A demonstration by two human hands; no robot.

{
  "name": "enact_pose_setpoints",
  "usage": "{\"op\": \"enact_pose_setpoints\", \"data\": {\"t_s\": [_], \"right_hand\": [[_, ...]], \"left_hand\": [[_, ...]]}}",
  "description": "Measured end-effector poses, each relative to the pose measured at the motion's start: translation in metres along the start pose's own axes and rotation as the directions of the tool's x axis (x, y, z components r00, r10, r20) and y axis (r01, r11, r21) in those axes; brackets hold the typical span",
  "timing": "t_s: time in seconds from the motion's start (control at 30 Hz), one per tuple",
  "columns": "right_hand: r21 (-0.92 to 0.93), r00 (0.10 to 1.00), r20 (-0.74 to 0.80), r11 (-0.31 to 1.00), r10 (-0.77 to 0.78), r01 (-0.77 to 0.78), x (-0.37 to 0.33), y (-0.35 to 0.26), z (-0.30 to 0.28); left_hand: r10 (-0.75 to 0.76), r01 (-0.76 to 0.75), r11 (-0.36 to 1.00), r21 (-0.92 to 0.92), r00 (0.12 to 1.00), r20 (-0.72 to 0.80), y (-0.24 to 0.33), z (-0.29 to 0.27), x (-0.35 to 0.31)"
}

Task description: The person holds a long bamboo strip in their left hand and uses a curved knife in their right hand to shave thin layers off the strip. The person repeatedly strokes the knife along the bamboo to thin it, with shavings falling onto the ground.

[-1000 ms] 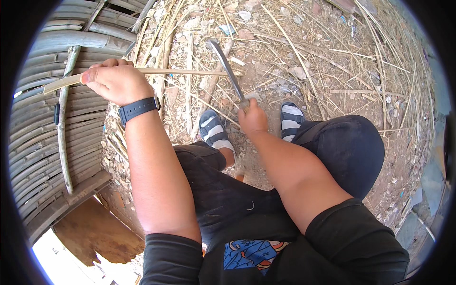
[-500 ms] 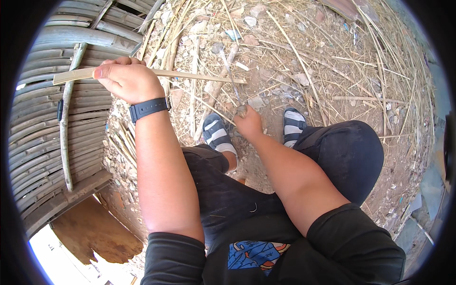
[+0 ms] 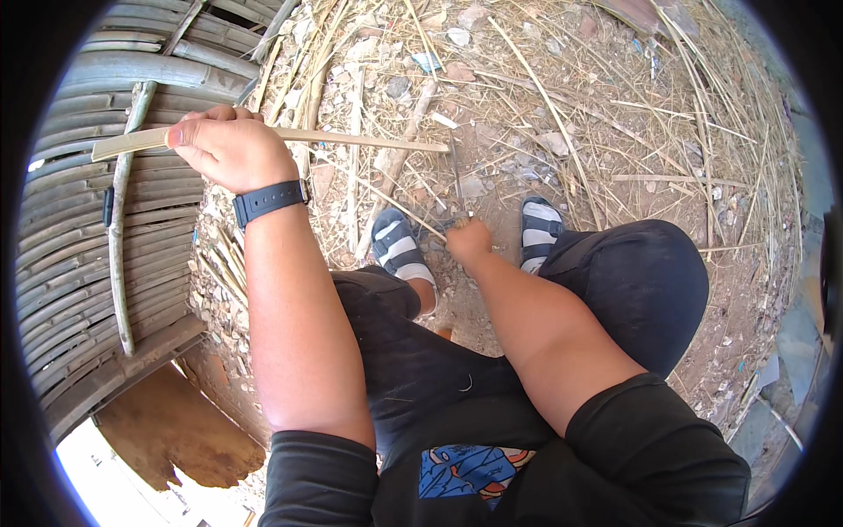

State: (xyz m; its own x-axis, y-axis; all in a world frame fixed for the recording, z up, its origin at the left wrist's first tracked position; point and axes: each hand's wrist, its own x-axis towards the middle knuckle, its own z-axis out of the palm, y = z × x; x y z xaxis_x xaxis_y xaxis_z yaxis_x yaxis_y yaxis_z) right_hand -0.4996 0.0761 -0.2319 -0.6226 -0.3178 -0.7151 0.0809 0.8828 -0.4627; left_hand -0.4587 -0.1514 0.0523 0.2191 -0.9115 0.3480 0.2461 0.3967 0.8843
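Observation:
My left hand (image 3: 233,151), with a dark watch (image 3: 272,202) on its wrist, is closed around a long, pale bamboo strip (image 3: 369,140). One end of the strip sticks out past my thumb toward the slatted wall, and the other reaches right over the ground. My right hand (image 3: 470,240) grips the handle of a knife (image 3: 457,176). Its narrow blade, seen nearly edge-on, points away from me and meets or overlaps the strip's right end; whether they touch I cannot tell.
A slatted bamboo wall (image 3: 70,211) stands at my left, with an upright pole (image 3: 120,237) against it. Straw, stones and loose sticks litter the ground (image 3: 544,105). My sandalled feet (image 3: 401,250) are below the knife. A brown sheet (image 3: 176,426) lies lower left.
The knife has swung from leaning left to nearly straight ahead, its blade now by the strip's right end. My right hand moved slightly right and nearer; the strip shifted slightly left.

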Motion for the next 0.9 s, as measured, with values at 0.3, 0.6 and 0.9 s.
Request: {"op": "enact_pose_setpoints", "data": {"t_s": [0.3,0.6,0.9], "right_hand": [[0.077,0.934,-0.119,0.934,-0.338,0.348,-0.029,-0.054,-0.028],[0.174,0.948,0.311,0.977,0.062,-0.121,0.016,0.002,-0.004],[0.14,0.92,-0.029,0.91,-0.391,0.391,-0.034,-0.055,-0.028]], "left_hand": [[-0.01,0.012,0.998,0.055,0.999,-0.039,0.001,-0.005,0.001],[-0.025,0.025,0.999,0.019,0.999,-0.023,-0.003,-0.004,0.004],[-0.035,0.036,0.999,0.022,0.999,-0.034,-0.003,-0.005,0.004]]}}
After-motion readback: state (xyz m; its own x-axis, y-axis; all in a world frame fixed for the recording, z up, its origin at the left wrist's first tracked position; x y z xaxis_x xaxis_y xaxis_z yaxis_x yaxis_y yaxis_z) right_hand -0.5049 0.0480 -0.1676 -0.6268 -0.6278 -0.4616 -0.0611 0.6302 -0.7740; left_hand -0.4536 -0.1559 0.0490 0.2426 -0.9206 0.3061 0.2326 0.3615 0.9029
